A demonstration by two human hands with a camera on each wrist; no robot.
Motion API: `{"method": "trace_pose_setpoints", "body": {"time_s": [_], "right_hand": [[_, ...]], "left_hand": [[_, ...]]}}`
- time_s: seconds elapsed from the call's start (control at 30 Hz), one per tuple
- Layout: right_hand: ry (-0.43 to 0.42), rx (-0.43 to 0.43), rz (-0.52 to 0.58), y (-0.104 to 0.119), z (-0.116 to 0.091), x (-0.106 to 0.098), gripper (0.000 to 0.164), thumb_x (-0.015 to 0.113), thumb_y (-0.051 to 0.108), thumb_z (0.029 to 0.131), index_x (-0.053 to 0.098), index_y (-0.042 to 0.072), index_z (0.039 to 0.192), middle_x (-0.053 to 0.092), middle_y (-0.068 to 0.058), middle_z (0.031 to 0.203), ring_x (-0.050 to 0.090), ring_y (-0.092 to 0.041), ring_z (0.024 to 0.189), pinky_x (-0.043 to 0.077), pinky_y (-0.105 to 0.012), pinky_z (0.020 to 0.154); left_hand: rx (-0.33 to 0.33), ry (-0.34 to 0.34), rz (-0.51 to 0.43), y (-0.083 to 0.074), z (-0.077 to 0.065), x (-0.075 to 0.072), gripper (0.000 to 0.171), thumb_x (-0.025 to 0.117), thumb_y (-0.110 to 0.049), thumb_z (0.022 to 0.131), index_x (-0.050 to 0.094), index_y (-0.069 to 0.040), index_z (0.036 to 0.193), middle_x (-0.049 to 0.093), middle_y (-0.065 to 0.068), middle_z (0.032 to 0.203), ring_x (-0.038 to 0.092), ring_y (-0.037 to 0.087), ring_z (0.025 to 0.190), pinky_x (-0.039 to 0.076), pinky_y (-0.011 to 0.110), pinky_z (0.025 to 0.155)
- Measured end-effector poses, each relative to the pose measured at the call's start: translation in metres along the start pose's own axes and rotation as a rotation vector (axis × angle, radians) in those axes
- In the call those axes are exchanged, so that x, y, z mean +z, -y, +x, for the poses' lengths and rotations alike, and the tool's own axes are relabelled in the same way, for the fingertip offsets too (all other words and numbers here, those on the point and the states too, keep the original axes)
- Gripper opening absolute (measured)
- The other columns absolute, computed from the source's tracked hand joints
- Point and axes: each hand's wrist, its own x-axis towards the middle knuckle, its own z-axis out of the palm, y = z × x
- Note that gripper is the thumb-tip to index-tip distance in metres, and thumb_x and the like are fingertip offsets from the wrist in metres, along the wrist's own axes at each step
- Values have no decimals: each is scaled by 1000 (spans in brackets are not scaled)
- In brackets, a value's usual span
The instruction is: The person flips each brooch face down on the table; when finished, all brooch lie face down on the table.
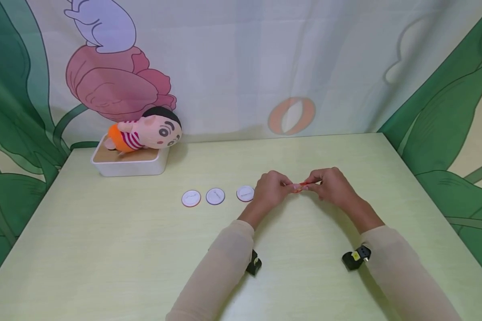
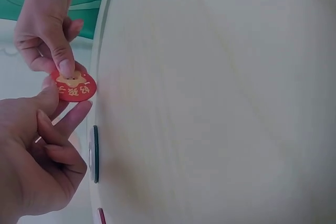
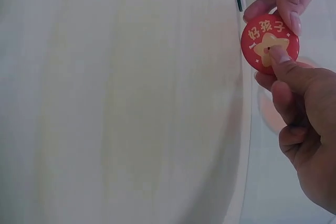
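A round red pin badge (image 3: pixel 252 46), with a yellow star and yellow characters on its face, is held between both hands above the table. My left hand (image 1: pixel 270 189) pinches one edge of it between thumb and fingers. From the other side my right hand (image 1: pixel 334 187) grips it, the thumb pressed on the star in the right wrist view. Seen from the head, the badge is nearly edge-on. Three more badges, a left one (image 1: pixel 191 199), a middle one (image 1: pixel 215 196) and a right one (image 1: pixel 245 193), lie pin side up; the last is beside my left hand.
At the back left a white box (image 1: pixel 130 168) with a brown top bears a plush doll (image 1: pixel 144 131) lying on its side. A printed curtain (image 1: pixel 225 67) hangs behind the pale table (image 1: pixel 116 249). Both wrists carry small black cameras.
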Motion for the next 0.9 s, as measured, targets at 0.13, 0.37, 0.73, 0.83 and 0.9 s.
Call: {"method": "trace_pose_setpoints", "body": {"time_s": [0.13,0.37,0.73,0.83,0.9], "right_hand": [[40,-1,17,-1,-3,-3,11,74,7,90,79,2,98,79,-17,94,55,-15,47,38,-24,49],[119,91,100,-1,-7,-5,20,76,8,89,79,1,107,77,-20,102,38,-11,46,33,-23,46],[183,167,89,2,-5,-3,41,77,13,88,70,4,128,68,-24,130,33,-12,48,34,-23,47],[209,146,95,1,-5,-3,45,76,12,90,67,3,132,66,-25,132,32,-12,46,34,-23,46],[231,129,104,0,-6,-3,46,74,11,91,64,3,135,65,-26,132,33,-11,45,34,-23,46]], "left_hand": [[-22,28,-34,0,-2,-2,20,81,-35,86,84,-15,89,81,-2,89,62,7,76,41,18,59],[-41,51,-34,2,-1,-1,27,86,-33,81,83,-12,97,81,1,99,72,15,96,52,21,74],[-9,76,37,0,1,1,32,89,-27,79,81,-8,104,80,3,91,68,12,83,48,18,69],[-9,79,41,-1,0,1,32,89,-26,79,81,-8,104,80,3,90,65,11,82,46,17,69],[-6,82,51,-2,0,2,32,89,-26,79,81,-9,104,80,2,90,65,10,82,45,17,69]]}}
